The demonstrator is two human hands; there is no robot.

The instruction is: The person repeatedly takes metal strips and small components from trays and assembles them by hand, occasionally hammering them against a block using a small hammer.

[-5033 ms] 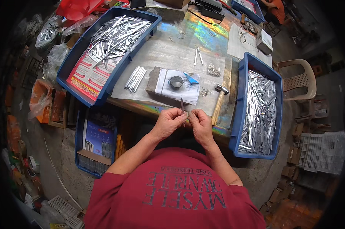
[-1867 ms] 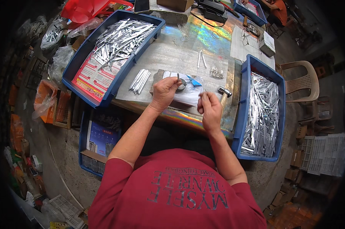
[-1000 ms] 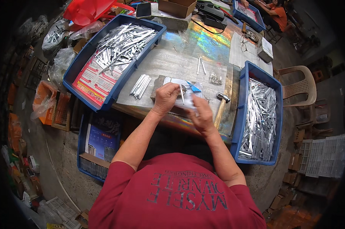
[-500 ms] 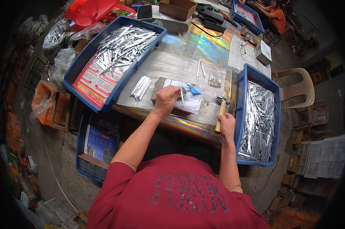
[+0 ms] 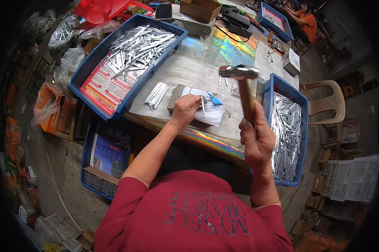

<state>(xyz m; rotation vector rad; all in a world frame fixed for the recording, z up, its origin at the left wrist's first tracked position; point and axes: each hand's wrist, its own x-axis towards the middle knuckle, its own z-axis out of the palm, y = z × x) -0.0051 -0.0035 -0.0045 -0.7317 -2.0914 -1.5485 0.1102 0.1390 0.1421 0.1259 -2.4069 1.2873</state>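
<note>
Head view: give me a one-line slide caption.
Left hand pinches a slim silvery strip over a paper-topped block; right hand holds a hammer aloft.

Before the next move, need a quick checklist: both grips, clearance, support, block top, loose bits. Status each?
1. Hammer grip: ok; right hand is closed on the handle of the wooden-handled hammer, head up.
2. Strip grip: ok; left hand pinches the thin silvery strip.
3. Hammer head apart from left fingers: ok, a gap shows.
4. Strip seated on support: cannot tell from this angle.
5. Grey block top bare: not ok; white paper and a blue scrap lie on it.
6. Small metal pieces apart from strip: ok, right of the paper.
</note>
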